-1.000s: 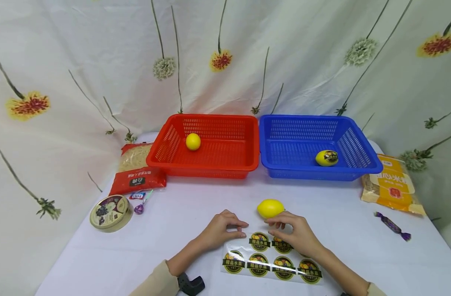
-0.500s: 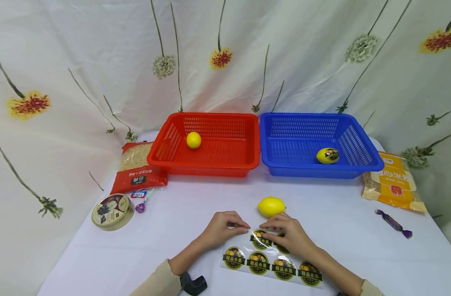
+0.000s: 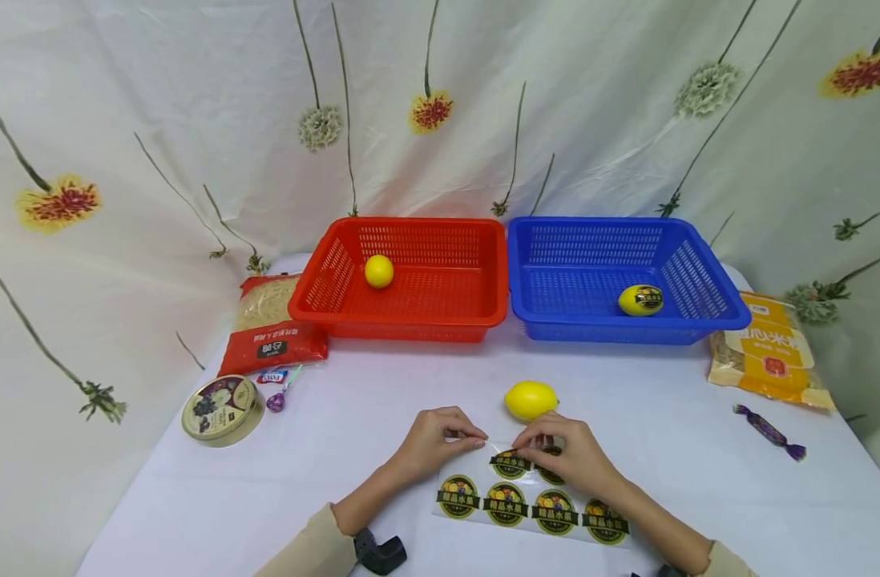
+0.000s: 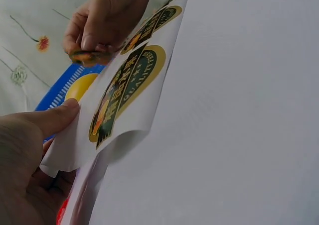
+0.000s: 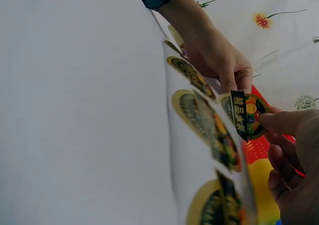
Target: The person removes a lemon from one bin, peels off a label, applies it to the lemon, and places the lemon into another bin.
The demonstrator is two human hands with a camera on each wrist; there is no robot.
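Glossy backing paper: the sticker sheet (image 3: pixel 530 501) lies on the white counter (image 3: pixel 382 377) at 6 o'clock, its far-left corner lifted.

Left hand (image 3: pixel 429 443): thumb and fingers (image 4: pixel 55 118) pinch the raised corner of the sheet, curling it off the counter. Right hand (image 3: pixel 573 453): fingers pinch one round sticker (image 5: pixel 245 114), which in the right-wrist view stands partly peeled and folded up from the backing. Whether it is fully free of the sheet, cannot tell.

Progress, as judged: one labelled lemon (image 3: pixel 639 300) already sits in the blue basket (image 3: pixel 700 240), sticker facing up, so one cycle looks complete. The bare lemon (image 3: pixel 530 400) on the counter, just beyond the fingertips at 12 o'clock of the hands, has no label visible; it appears to be the fruit in hand. Peeling is under way; sticking and placing are not yet done. A further plain lemon (image 3: pixel 378 271) waits in the red basket (image 3: pixel 324 280).

Containers:
- Red basket, 11 o'clock: one unlabelled lemon near its left wall, nothing else seen.
- Blue basket, 1 o'clock, touching or just beside the red one: one labelled lemon toward its right front.

Sheet count: about five stickers still on the backing in the head view, some hidden under the right hand.
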